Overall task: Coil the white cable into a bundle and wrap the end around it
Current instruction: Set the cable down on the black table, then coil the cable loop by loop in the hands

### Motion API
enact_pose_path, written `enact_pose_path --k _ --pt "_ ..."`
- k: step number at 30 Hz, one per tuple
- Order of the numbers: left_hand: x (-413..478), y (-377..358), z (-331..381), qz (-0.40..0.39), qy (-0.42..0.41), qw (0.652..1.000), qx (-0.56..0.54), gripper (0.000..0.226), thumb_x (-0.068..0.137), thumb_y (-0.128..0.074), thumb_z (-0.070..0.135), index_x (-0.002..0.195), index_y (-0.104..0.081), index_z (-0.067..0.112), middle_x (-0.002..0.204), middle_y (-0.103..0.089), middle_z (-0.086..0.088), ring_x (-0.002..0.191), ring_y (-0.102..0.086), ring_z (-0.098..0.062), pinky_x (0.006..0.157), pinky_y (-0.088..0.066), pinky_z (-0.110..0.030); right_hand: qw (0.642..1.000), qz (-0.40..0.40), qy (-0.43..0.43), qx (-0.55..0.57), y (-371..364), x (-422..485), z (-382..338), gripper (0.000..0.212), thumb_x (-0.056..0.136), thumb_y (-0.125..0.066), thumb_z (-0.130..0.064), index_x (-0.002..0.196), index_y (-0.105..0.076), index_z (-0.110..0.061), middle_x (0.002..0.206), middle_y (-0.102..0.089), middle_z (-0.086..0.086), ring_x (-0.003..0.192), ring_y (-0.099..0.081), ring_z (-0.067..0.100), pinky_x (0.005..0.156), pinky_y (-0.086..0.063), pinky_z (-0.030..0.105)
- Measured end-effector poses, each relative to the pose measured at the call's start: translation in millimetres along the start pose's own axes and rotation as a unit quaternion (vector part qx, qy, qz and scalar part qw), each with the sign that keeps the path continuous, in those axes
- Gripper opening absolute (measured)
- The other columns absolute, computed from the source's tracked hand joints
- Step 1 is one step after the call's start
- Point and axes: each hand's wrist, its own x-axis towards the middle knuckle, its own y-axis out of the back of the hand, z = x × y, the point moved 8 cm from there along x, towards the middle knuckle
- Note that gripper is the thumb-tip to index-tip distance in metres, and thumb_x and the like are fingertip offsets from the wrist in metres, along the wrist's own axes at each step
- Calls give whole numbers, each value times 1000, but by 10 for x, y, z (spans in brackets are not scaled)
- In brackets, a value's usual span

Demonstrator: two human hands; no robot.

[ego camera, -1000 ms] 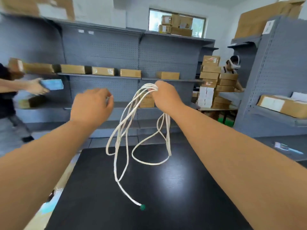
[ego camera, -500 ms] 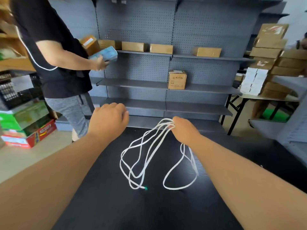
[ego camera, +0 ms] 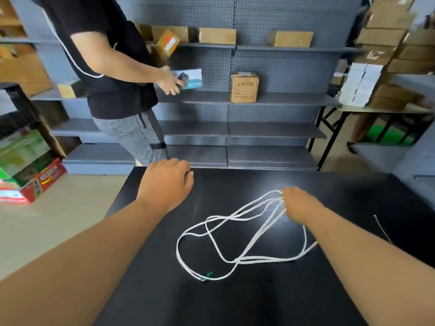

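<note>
Bright, even indoor light. White glare on the black table (ego camera: 235, 302) just beside the right hand (ego camera: 302, 207). Soft motion blur beyond the left hand (ego camera: 166, 184); bent, stretched lines toward the edges.

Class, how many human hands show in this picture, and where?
3. The wearer's left hand near the black table's far edge; the right hand gripping the white cable loops; a bystander's hand holding a pale blue box at the grey shelf. Others may be hidden.

Grey pegboard shelving (ego camera: 270, 67) with cardboard boxes (ego camera: 244, 87); beige floor (ego camera: 58, 215); black table (ego camera: 235, 302) in front.
</note>
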Motion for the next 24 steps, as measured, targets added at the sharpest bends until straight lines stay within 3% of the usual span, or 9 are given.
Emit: enact_pose_path --k 4,6,9,14,24 --pt "56 -92 -2 -5 -15 1000 6 27 92 -45 31 97 -65 14 93 -67 -7 89 -60 -30 74 -39 -36 996 -74 -36 -40 -288 8 153 72 77 -68 -21 136 -28 -10 133 -38 12 124 -40 33 95 -42 42" --pt "83 -139 -32 -9 -17 1000 2 28 92 -44 31 98 -65 14 94 -67 -6 89 -60 -29 73 -39 -36 992 -109 -36 -60 -372 8 122 81 72 -74 -19 137 -26 -12 135 -34 10 125 -37 33 94 -44 42" --pt "110 -195 -77 -11 -20 1000 -16 28 92 -45 31 99 -65 13 95 -68 -6 89 -61 -29 74 -40 -37 991 -126 -18 -51 -411 55 -47 70 73 -71 -18 132 -35 -14 135 -34 9 125 -38 32 95 -44 43" --pt "124 -303 -136 -28 -27 998 -41 29 93 -42 31 100 -65 14 98 -67 -5 89 -59 -28 74 -39 -36 994 -59 92 -32 -323 48 -745 35 84 -54 -20 119 -52 -14 123 -53 10 115 -51 30 93 -46 38" --pt "-50 -497 -335 -65 -16 997 -30 31 95 -37 35 106 -62 19 101 -65 -2 93 -57 -25 80 -38 -36 969 -109 220 -11 -847 -292 -2011 24 88 -55 -27 107 -64 -16 116 -62 7 111 -55 28 91 -47 39"
